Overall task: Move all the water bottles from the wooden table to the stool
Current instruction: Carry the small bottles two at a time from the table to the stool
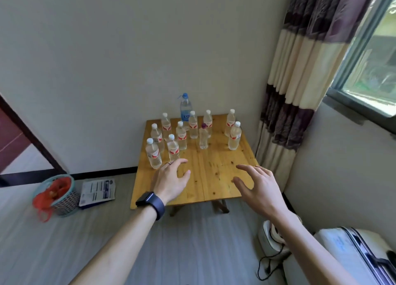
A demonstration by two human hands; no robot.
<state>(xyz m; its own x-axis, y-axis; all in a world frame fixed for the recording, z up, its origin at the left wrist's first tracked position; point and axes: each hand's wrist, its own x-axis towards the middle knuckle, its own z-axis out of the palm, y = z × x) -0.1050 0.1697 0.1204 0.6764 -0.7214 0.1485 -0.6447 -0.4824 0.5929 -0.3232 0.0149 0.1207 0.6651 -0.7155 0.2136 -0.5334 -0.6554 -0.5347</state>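
**A:** How far along is this?

**B:** Hardly started, I'd say. All eleven water bottles point(173, 148) stand upright on the wooden surface point(214, 164), mostly toward its far half. No stool is in view.

**A:** What do they look like?

**B:** They're clear plastic. Nine have white caps and red labels. There's also a slim purple-capped bottle point(203, 137) and a taller blue-capped bottle point(185, 109) at the back by the wall.

**A:** And the hands?

**B:** The left hand point(171, 182) hovers just beside the nearest bottles, and the right hand point(259, 188) is over bare wood. The fingers point(246, 169) of both are spread and hold nothing.
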